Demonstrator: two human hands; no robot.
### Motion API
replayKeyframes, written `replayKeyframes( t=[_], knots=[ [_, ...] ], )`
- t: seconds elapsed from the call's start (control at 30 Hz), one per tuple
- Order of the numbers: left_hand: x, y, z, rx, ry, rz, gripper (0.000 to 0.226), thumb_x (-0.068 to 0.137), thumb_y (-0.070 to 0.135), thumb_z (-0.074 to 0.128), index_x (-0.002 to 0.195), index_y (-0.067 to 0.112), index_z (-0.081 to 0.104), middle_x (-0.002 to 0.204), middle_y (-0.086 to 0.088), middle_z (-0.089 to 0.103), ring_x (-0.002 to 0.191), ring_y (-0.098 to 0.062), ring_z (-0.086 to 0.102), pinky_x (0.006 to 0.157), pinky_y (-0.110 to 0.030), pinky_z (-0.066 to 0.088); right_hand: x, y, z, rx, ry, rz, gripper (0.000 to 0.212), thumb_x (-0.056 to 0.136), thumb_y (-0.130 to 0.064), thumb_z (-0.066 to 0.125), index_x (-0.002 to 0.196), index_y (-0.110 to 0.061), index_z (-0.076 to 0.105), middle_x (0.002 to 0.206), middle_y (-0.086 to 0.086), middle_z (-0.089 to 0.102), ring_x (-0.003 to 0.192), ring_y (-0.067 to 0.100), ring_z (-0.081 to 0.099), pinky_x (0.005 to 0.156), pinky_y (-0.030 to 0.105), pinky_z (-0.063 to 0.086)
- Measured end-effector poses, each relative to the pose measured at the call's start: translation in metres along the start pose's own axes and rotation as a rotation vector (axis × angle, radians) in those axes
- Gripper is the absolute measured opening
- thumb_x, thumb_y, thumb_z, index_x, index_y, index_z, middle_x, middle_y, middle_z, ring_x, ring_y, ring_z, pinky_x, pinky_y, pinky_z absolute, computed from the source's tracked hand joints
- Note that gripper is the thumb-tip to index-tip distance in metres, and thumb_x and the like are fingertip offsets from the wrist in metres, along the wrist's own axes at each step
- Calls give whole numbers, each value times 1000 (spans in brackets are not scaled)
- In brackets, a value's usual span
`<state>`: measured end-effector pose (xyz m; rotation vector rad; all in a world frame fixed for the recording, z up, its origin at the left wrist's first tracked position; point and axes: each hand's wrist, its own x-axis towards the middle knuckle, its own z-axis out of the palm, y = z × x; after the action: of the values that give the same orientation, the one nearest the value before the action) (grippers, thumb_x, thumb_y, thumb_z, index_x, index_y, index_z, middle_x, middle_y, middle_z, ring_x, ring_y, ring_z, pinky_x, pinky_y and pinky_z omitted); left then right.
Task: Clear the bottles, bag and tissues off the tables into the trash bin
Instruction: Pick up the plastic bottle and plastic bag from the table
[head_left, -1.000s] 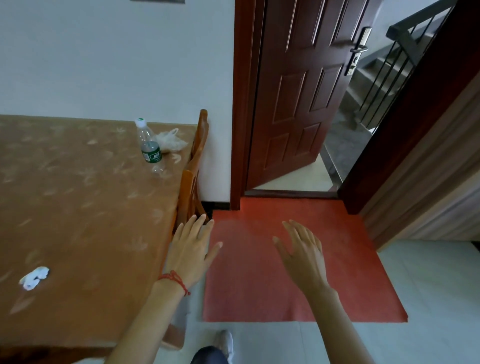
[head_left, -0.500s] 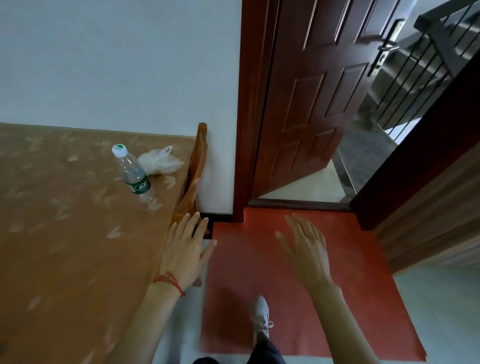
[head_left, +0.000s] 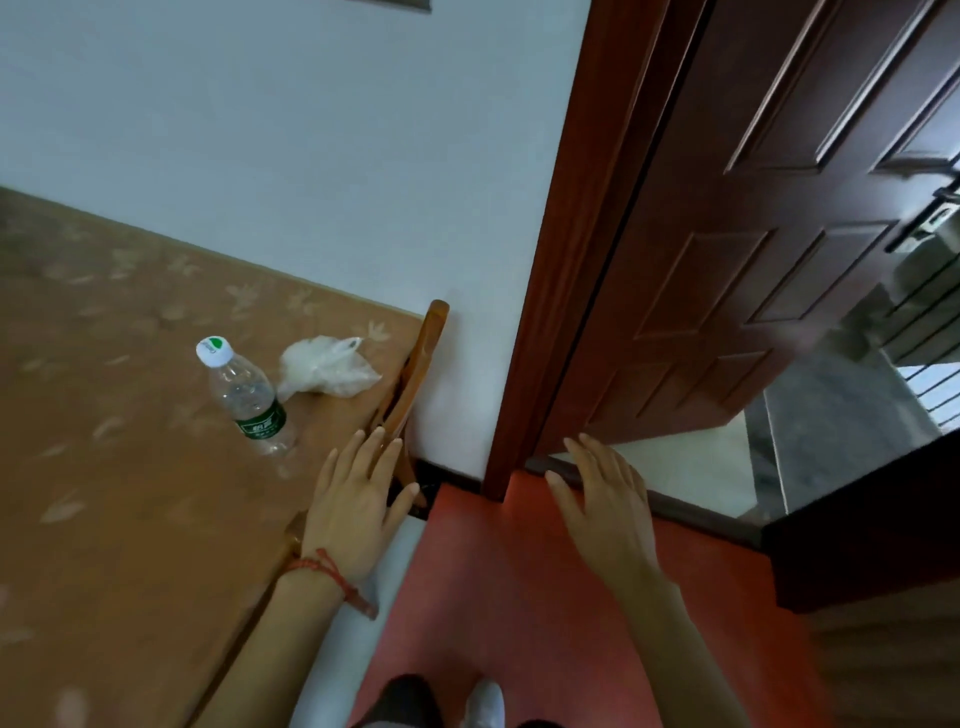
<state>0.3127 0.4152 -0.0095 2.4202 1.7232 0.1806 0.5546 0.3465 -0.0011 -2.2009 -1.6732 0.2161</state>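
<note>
A: Moved since last frame: bottle (head_left: 244, 397) and bag (head_left: 327, 370) now nearer and larger in view; left hand (head_left: 358, 506) has come forward to the table edge, short of the bottle; door (head_left: 753, 249) fills more of the right side

B: Hands, state?

A: Left hand: fingers spread, holding nothing, over the table corner. Right hand (head_left: 605, 506): fingers spread, holding nothing, above the red mat (head_left: 519, 613) by the door sill

B: Task items, location?

A: Bottle: clear plastic, white cap, green label, upright on the table (head_left: 104, 493) near its far right corner. Bag: crumpled, whitish, just beside the bottle on the wall side; whether they touch, cannot tell. Tissues: none in view. Bin: not in view

B: Progress?

A: Judged early: bottle and bag not yet picked up. Left to do: grasp both, carry to the bin; tissues also outstanding

B: Surface and room?

A: Table: brown cloth, pale leaf print. Chair (head_left: 415, 384): wooden, at the table end against the white wall (head_left: 285, 130). Door: dark wood, open; railing beyond
</note>
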Motion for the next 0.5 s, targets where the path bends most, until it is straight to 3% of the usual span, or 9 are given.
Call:
replayKeyframes(
  t=[0.27, 0.33, 0.43, 0.5],
  knots=[
    [37, -20, -2, -30, 17, -172, 76, 92, 56, 7, 124, 7, 56, 128, -16, 58, 121, -34, 52, 96, -50, 42, 79, -23, 17, 49, -102, -155, 64, 87, -53, 28, 137, -17, 44, 145, 6, 40, 135, 23, 33, 111, 35, 19],
    [45, -29, -5, -41, 44, -217, 74, 92, 56, 8, 124, 8, 55, 127, -16, 58, 121, -34, 52, 97, -46, 42, 100, -37, 25, 50, -121, -202, 64, 87, -53, 28, 137, -16, 44, 145, 6, 40, 135, 22, 33, 110, 34, 18],
    [52, -44, -9, -44, 71, -283, 69, 94, 53, 10, 122, 10, 56, 126, -14, 59, 119, -32, 54, 101, -37, 31, 128, -63, 40, 57, -173, -293, 67, 86, -55, 23, 137, -17, 44, 145, 5, 41, 135, 21, 33, 108, 29, 17],
    [54, -56, -9, -33, 68, -341, 69, 94, 52, 9, 123, 11, 56, 128, -12, 58, 120, -30, 54, 103, -38, 35, 146, -82, 52, 63, -193, -376, 67, 86, -55, 24, 134, -14, 47, 141, 8, 46, 132, 24, 39, 107, 32, 22]
  ],
)
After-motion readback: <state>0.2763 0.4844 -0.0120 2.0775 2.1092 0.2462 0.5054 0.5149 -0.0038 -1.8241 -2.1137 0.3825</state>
